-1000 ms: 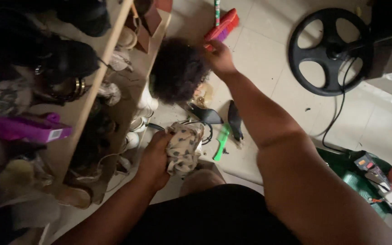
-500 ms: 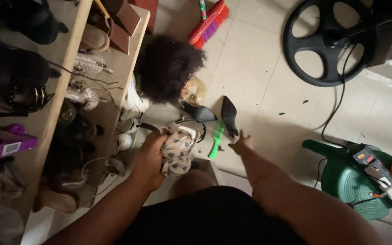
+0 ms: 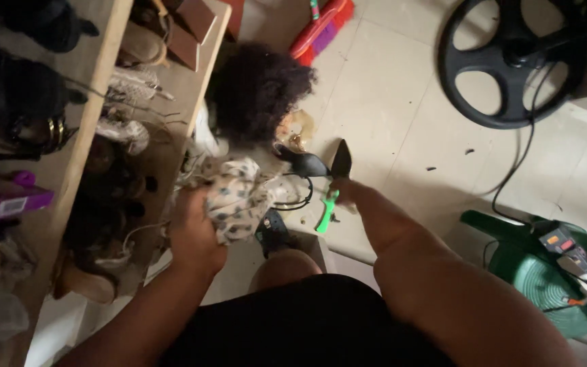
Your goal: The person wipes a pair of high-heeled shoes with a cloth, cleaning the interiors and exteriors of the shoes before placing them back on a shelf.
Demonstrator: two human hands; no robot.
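Observation:
My left hand point(image 3: 195, 228) grips a bunched cream cloth with dark spots point(image 3: 236, 197), held in front of the wooden shelf. My right hand point(image 3: 343, 188) reaches down to the floor and touches a black pointed shoe point(image 3: 340, 162); its fingers are mostly hidden, so I cannot tell whether it grips. A second black shoe point(image 3: 305, 163) lies just left of it. A green plastic handle point(image 3: 325, 212) lies under my right wrist. A black curly wig point(image 3: 259, 92) sits on the floor beyond the shoes.
A wooden shelf unit point(image 3: 107, 81) full of shoes and bags fills the left. A red brush point(image 3: 321, 30) lies at the top. A black fan guard point(image 3: 511, 61) with a cable stands at upper right. A green stool point(image 3: 545, 265) carrying small gadgets stands at right.
My right hand left the red brush at the top and came down to the black shoes. The left hand kept its hold on the spotted cloth. The view shifted closer.

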